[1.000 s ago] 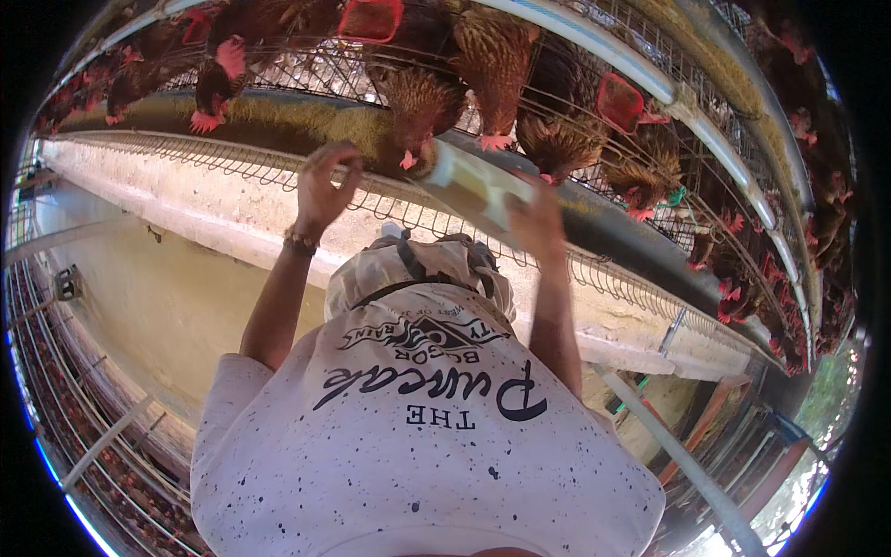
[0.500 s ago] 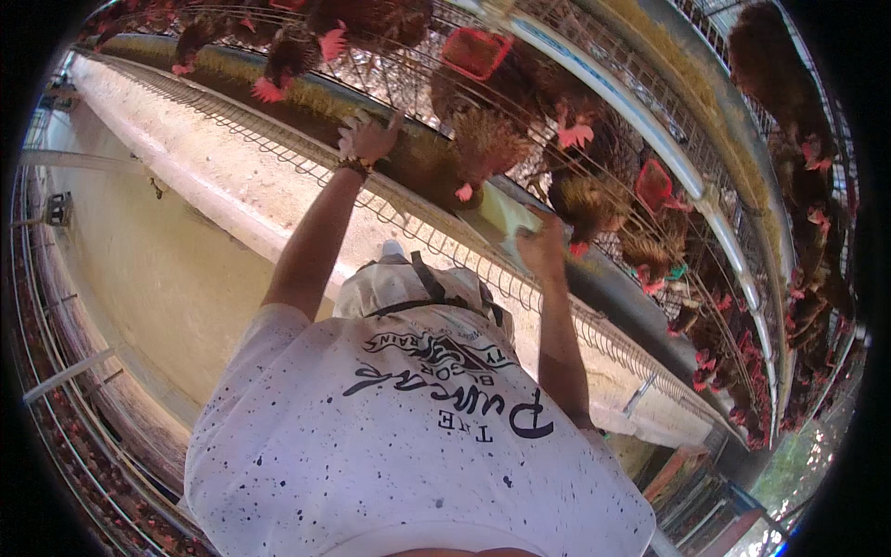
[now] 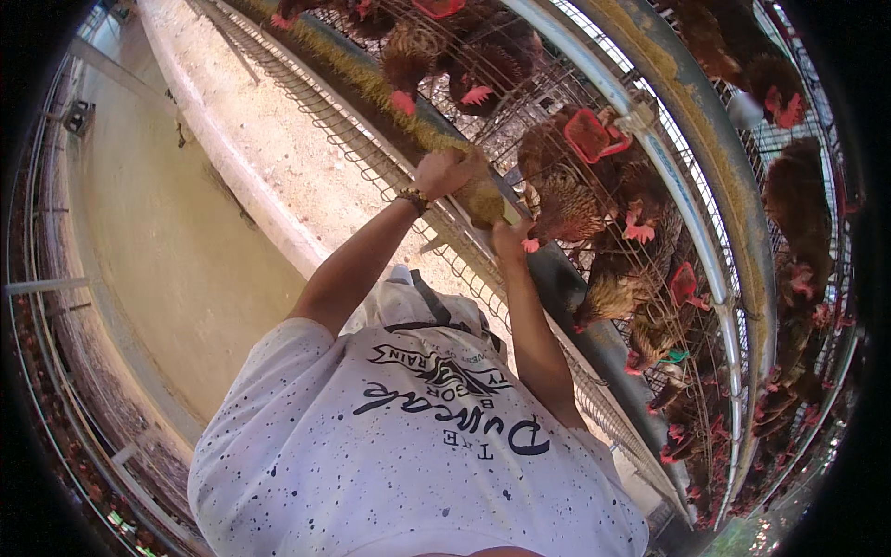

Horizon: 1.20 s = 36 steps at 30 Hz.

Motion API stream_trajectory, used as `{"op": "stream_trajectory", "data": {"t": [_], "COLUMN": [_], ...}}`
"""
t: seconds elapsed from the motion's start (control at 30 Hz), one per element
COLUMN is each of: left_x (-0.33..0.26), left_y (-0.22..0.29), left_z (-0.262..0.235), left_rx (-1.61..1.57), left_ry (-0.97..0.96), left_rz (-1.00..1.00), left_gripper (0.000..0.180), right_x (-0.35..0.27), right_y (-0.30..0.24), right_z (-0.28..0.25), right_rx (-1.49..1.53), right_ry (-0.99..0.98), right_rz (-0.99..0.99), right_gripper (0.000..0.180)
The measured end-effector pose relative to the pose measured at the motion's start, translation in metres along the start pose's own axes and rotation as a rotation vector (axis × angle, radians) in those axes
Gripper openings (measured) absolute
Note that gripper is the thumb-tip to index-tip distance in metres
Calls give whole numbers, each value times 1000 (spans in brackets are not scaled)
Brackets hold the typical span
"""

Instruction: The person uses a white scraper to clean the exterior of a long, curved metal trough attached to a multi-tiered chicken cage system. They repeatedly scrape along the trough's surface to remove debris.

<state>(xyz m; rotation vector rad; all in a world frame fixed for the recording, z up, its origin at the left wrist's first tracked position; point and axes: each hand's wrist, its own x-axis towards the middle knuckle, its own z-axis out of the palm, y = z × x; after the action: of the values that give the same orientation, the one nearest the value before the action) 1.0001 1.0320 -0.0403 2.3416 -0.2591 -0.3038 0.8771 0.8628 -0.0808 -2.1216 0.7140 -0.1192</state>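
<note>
- The left hand is closed around a heap of yellowish feed, lifted just above the feed trough that runs along the front of the cages.
- The right hand sits just under and beside that heap, fingers curled against its lower edge; whether it grips the feed or only steadies it I cannot tell.
- The feed looks loose, so I'd guess a slack squeeze or a jolt would send part of it over the trough's lip onto the sloping wire egg rack and the concrete floor below.
- A brown hen has pushed its head through the cage bars right beside the right hand. A peck at the fingers seems likely, and a flinch could scatter the load.
- More hens crowd the bars further along, heads down toward the trough, so there is little free room.
- A grey pipe with red drinker cups crosses the cage front above the hands and limits how high they can go.
- The person's white speckled shirt fills the lower view and hides their footing.
</note>
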Motion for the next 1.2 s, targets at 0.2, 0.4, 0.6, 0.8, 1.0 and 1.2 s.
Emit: {"op": "stream_trajectory", "data": {"t": [0.2,0.4,0.6,0.8,1.0,1.2], "left_x": [-34,-55,-104,-123,-128,-133], "left_y": [-6,-68,-157,-244,-295,-284], "left_z": [-9,-40,-62,-7,35,25], "left_rx": [-588,-1638,-2160,-2221,-2012,-1592], "left_ry": [469,320,381,426,546,484], "left_rz": [153,-15,-192,-59,-392,-815], "left_gripper": [52,57,69,57,61,71], "right_x": [9,-55,-65,-70,-64,-35], "right_y": [43,-69,-165,-170,-149,-90], "right_z": [-5,-51,1,59,41,-81], "right_rx": [371,338,324,135,110,382], "right_ry": [-121,-307,-648,-736,-828,-1039], "right_rz": [-38,-300,-625,-617,-715,-366], "right_gripper": [69,53,52,46,45,54]}}
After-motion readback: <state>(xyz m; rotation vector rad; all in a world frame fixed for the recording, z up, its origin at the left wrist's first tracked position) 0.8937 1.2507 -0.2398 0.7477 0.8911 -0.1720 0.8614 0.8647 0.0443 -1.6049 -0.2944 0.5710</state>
